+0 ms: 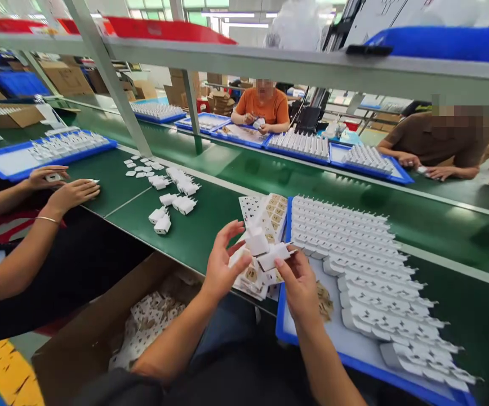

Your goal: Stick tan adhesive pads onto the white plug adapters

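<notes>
Two white plug adapters are up in front of me, close together. My left hand (227, 262) has its fingers round one white plug adapter (257, 241). Between the thumb and fingers of my right hand (299, 276) is the other plug adapter (275, 257), its pins pointing right. Below them lie sticker sheets (276, 211), white and tan, at the table edge. Just right of my right hand is a blue-rimmed tray (284, 327) with long rows of white adapters (354, 254) and some tan scraps (324, 301).
Loose adapters (162, 220) lie on the green table (202, 237), left of the sheets. A cardboard box (79, 338) of waste sheets stands below. A co-worker's hands (69, 192) are at the left. Two people (265, 107) sit across, behind more trays (297, 148). A shelf (227, 56) runs overhead.
</notes>
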Action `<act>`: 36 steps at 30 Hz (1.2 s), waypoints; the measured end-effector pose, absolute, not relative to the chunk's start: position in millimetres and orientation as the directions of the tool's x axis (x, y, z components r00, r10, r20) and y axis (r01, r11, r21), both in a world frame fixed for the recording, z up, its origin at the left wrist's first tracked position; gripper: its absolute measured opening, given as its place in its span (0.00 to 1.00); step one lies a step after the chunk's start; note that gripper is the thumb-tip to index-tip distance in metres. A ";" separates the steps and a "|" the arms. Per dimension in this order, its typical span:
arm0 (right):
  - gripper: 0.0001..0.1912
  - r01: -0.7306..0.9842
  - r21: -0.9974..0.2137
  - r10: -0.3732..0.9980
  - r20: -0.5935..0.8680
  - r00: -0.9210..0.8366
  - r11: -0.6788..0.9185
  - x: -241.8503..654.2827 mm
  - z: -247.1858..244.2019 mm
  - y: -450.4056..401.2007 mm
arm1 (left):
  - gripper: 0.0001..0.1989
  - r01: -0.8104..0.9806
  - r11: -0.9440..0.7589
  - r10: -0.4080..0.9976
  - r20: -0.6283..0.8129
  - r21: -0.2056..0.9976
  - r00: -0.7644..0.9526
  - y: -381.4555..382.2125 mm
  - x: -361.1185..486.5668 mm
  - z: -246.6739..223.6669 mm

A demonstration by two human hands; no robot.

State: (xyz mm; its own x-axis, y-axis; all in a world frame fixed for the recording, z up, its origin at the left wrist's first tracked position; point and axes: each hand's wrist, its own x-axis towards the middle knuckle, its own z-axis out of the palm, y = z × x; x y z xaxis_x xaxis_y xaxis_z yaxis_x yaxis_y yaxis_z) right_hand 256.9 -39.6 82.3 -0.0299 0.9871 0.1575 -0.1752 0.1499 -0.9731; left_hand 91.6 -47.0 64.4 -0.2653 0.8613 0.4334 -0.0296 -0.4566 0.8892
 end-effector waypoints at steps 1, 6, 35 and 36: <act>0.18 -0.191 -0.970 0.986 0.160 -0.042 0.149 258.0 84.2 -41.2 | 0.38 -0.171 -0.344 0.928 0.306 0.923 -0.213 -46.2 93.6 68.2; 0.15 -0.254 -0.955 0.979 0.180 -0.094 0.151 255.7 89.2 -49.3 | 0.28 -0.356 -0.121 0.991 0.089 0.927 -0.103 -46.9 108.0 84.9; 0.20 -0.200 -0.980 0.994 0.039 -0.101 0.018 245.9 91.8 -49.5 | 0.28 -0.485 -0.028 0.990 -0.042 0.874 -0.133 -31.1 106.6 79.0; 0.20 -0.206 -0.979 0.994 0.034 -0.105 0.012 246.1 91.4 -49.4 | 0.28 -0.500 -0.026 0.990 -0.048 0.866 -0.134 -29.9 104.6 80.8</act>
